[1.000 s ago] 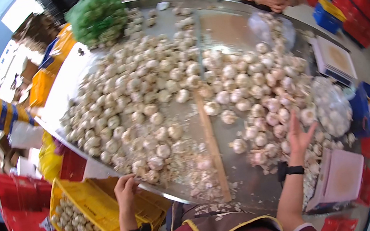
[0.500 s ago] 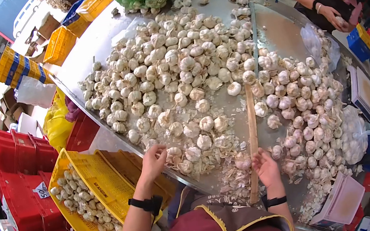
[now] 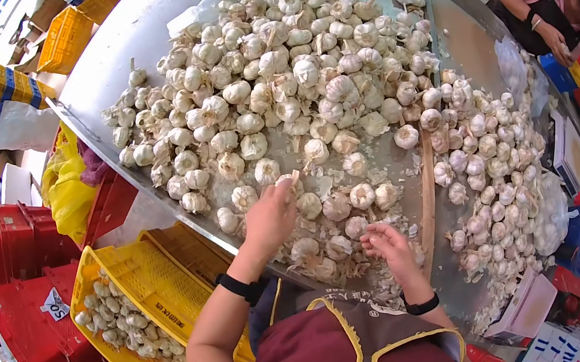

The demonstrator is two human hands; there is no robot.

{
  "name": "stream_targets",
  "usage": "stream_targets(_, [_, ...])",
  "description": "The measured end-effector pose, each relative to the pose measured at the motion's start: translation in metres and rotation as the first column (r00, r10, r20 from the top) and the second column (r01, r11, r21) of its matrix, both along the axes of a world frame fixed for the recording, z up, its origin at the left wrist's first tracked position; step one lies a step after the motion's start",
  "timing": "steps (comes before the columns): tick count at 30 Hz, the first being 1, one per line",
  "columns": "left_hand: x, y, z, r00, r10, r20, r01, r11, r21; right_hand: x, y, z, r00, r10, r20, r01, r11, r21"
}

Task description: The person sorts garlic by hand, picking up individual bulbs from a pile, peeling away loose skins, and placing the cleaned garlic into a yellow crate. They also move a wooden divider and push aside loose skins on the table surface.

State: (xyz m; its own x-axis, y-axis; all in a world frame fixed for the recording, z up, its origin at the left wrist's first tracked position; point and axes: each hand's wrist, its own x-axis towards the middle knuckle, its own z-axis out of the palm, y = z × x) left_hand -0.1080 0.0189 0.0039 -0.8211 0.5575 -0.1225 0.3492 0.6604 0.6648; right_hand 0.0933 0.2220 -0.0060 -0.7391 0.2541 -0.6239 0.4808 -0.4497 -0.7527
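Over the near part of a garlic heap (image 3: 275, 98) on a metal table, my left hand (image 3: 271, 217) is held back upward. Its fingers bend forward among the garlic bulbs, and the undersides and anything in them are hidden. Closest beyond it is a garlic bulb (image 3: 266, 170); another bulb (image 3: 308, 205) lies just right of the fingers. My right hand (image 3: 393, 250) is near the table's front edge, palm turned left. Its fingers are loosely curved and apart, the tips close beside a bulb (image 3: 356, 228); whether they touch cannot be told. Loose skins lie between the bulbs.
A wooden strip (image 3: 428, 195) divides the table, with a second garlic heap (image 3: 484, 162) to its right. At lower left a yellow crate (image 3: 142, 304) holds bulbs, beside red crates (image 3: 25, 305). Across the table at right, a co-worker (image 3: 546, 4) bends forward.
My left hand has moved forward and right, from the table edge to over the bulbs. My right hand has shifted slightly left, away from the wooden strip. The head view has shifted too.
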Motion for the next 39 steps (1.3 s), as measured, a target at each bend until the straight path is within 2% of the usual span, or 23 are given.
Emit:
stream_targets(1, [-0.001,0.004,-0.003,1.0,-0.009,0.01,0.009,1.0,0.001,-0.004,-0.004,-0.002,1.0,0.022,-0.007,-0.022,0.999,0.04])
stream_targets(4, [0.009,0.012,-0.029,0.935,-0.34,-0.104,0.307,0.92,-0.244,-0.011,-0.016,-0.014,0.999,0.04,-0.012,-0.039,0.995,0.095])
stream_targets(6, [0.016,0.023,-0.035,0.935,-0.355,-0.008,0.333,0.887,-0.32,-0.019,-0.024,-0.013,0.999,0.043,-0.01,-0.041,0.992,0.116])
stream_targets(8, [0.017,0.028,-0.043,0.938,-0.34,0.069,0.342,0.869,-0.357,-0.031,-0.027,-0.01,0.989,0.148,0.026,-0.142,0.867,0.478])
stream_targets(9, [0.014,0.03,-0.049,0.941,-0.33,0.076,0.335,0.872,-0.357,-0.04,-0.026,-0.002,0.987,0.158,0.032,-0.154,0.866,0.476])
stream_targets(11, [0.005,0.026,-0.057,0.945,-0.316,0.086,0.327,0.928,-0.179,-0.063,-0.032,0.008,0.979,0.192,0.069,-0.182,0.669,0.72])
stream_targets(13, [-0.002,0.024,-0.053,0.934,-0.313,0.173,0.339,0.928,-0.152,-0.079,-0.032,0.009,0.926,0.307,0.22,-0.352,0.486,0.8])
stream_targets(15, [0.004,0.017,-0.055,0.948,-0.26,0.182,0.278,0.957,-0.085,-0.088,-0.032,-0.003,0.865,0.457,0.207,-0.285,0.109,0.952])
stream_targets(17, [0.01,0.004,-0.026,0.952,-0.222,0.21,0.234,0.972,-0.034,-0.093,-0.033,-0.008,0.823,0.483,0.298,-0.408,0.14,0.902])
stream_targets(21, [0.032,-0.048,0.015,0.993,-0.069,0.098,0.061,0.995,0.076,-0.098,-0.03,-0.023,0.767,0.58,0.275,-0.342,0.007,0.94])
stream_targets(25, [0.061,-0.139,0.073,0.913,0.404,-0.054,-0.4,0.914,0.063,-0.098,-0.031,-0.024,0.783,0.531,0.325,-0.347,-0.06,0.936])
stream_targets(26, [0.069,-0.172,0.063,0.831,0.517,-0.203,-0.507,0.856,0.104,-0.098,-0.024,-0.034,0.796,0.569,0.206,-0.351,0.156,0.923])
stream_targets(27, [0.081,-0.2,0.08,0.718,0.691,-0.084,-0.694,0.72,-0.008,-0.097,-0.014,-0.041,0.818,0.569,0.085,-0.341,0.36,0.869])
stream_targets(28, [0.094,-0.229,0.087,0.617,0.752,-0.232,-0.775,0.632,-0.008,-0.096,-0.006,-0.046,0.853,0.522,-0.008,-0.381,0.633,0.674])
stream_targets(29, [0.107,-0.258,0.097,0.516,0.807,-0.289,-0.857,0.483,-0.181,-0.092,0.0,-0.047,0.895,0.437,-0.091,-0.367,0.837,0.407])
stream_targets(30, [0.116,-0.268,0.115,0.454,0.836,-0.309,-0.867,0.334,-0.369,-0.085,0.006,-0.042,0.928,0.342,-0.151,-0.33,0.939,0.096])
stream_targets(31, [0.141,-0.313,0.088,0.464,0.769,-0.44,-0.856,0.261,-0.447,-0.078,0.007,-0.036,0.953,0.234,-0.193,-0.276,0.933,-0.23])
stream_targets(32, [0.15,-0.311,0.095,0.467,0.779,-0.418,-0.815,0.197,-0.545,-0.075,0.002,-0.021,0.957,0.214,-0.197,-0.255,0.944,-0.209])
stream_targets(33, [0.153,-0.308,0.106,0.465,0.788,-0.404,-0.762,0.123,-0.636,-0.072,-0.008,0.0,0.947,0.192,-0.256,-0.288,0.859,-0.423])
stream_targets(34, [0.15,-0.306,0.095,0.472,0.785,-0.402,-0.766,0.139,-0.628,-0.07,-0.018,0.016,0.936,0.161,-0.312,-0.328,0.72,-0.611])
stream_targets(36, [0.141,-0.294,0.076,0.619,0.679,-0.395,-0.784,0.505,-0.362,-0.062,-0.03,0.029,0.96,0.081,-0.268,-0.249,0.685,-0.684])
stream_targets(38, [0.11,-0.238,0.071,0.687,0.717,-0.122,-0.727,0.678,-0.108,-0.054,-0.037,0.032,0.985,-0.008,-0.175,-0.127,0.659,-0.741])
stream_targets(39, [0.092,-0.21,0.066,0.775,0.624,-0.1,-0.631,0.774,-0.06,-0.05,-0.036,0.025,0.984,-0.014,-0.179,-0.125,0.665,-0.736])
